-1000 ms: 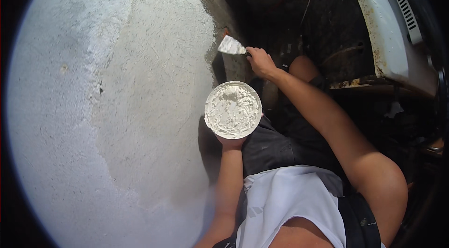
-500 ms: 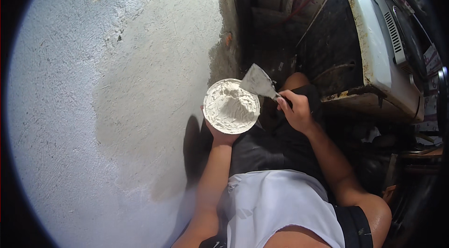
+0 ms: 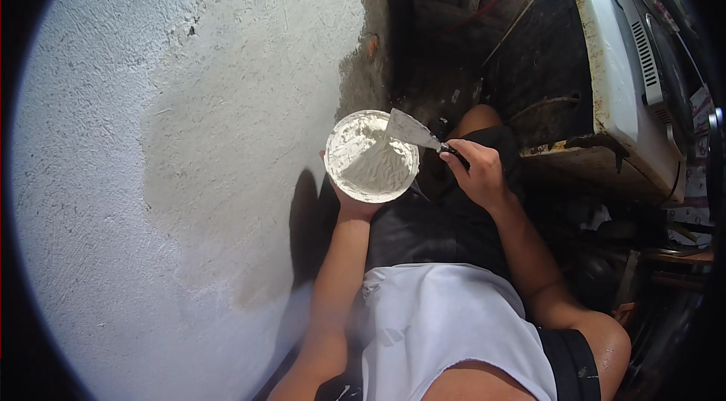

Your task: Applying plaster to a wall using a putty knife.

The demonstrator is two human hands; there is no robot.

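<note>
My left hand (image 3: 354, 204) is closed round the underside of a round tub (image 3: 330, 174), mostly hidden by it. Whitish paste (image 3: 374, 163) fills the tub, its surface ridged and scooped. In my right hand (image 3: 480, 174) is a putty knife (image 3: 414, 131), gripped by its dark handle. The wide, smeared blade reaches over the tub's right rim, above the paste; whether it touches the paste I cannot tell. To the left rises a wall (image 3: 83, 174) with a large smooth greyish patch (image 3: 234, 121) on its rough pale-blue surface.
At the right stands a rusty white stove (image 3: 605, 61) with its dark side toward me. A bare brownish strip (image 3: 367, 61) edges the wall beside a dark gap. A red hose (image 3: 499, 0) runs at the back. Dark clutter (image 3: 597, 272) lies below the stove.
The putty knife has tilted, its blade now seen narrower and slightly lower over the tub's rim. The tub has shifted slightly up in view, and the paste looks more shaded.
</note>
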